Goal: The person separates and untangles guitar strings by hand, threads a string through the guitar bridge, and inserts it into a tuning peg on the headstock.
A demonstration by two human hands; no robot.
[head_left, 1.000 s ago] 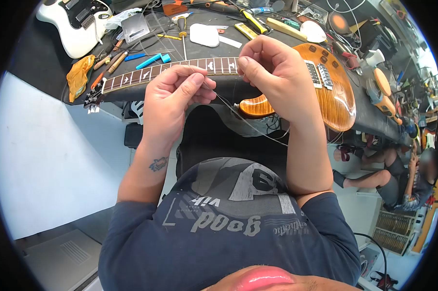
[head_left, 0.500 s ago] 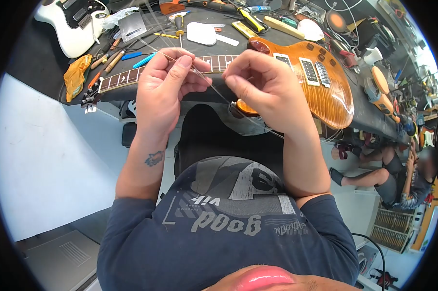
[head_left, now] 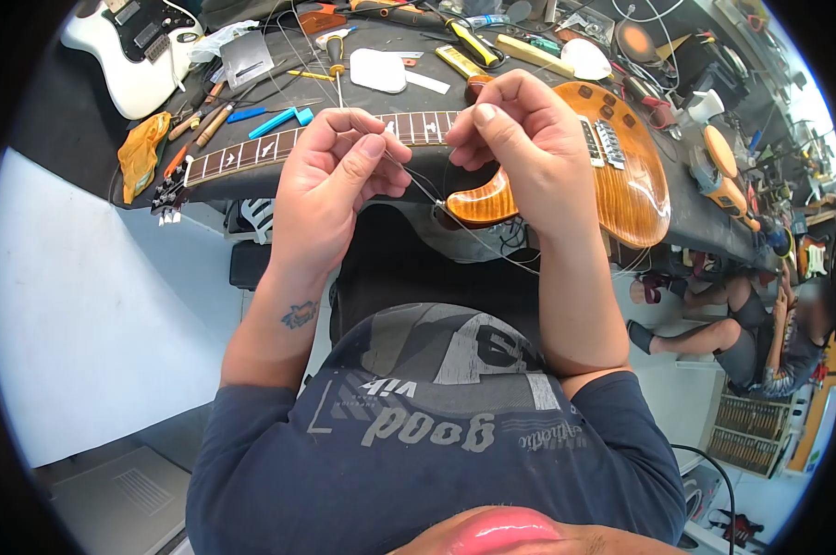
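Observation:
Thin metal guitar strings [head_left: 424, 186] are pinched between the thumb and fingers of my left hand [head_left: 328, 176]. They trail down to the right past the guitar's horn and also rise above the hand toward the bench. My right hand [head_left: 534, 139] is closed in a pinch a short way to the right; what its fingertips hold is too fine to make out. Behind both hands lies an amber flame-top electric guitar [head_left: 638, 190] on its back. Its fretted neck [head_left: 242, 157] points left, and my right hand covers part of the body.
A white guitar body [head_left: 122, 65], a yellow-handled screwdriver [head_left: 336, 55], a blue string winder [head_left: 272, 123], a white pad [head_left: 378, 71] and an orange cloth [head_left: 142, 155] lie on the dark bench. An orange sander [head_left: 725, 190] stands right. Another person [head_left: 760, 333] sits at far right.
Both hands have shifted slightly to the right, the left one also a little lower. My right fingers have moved up and closed more tightly. The strings stay in my left hand.

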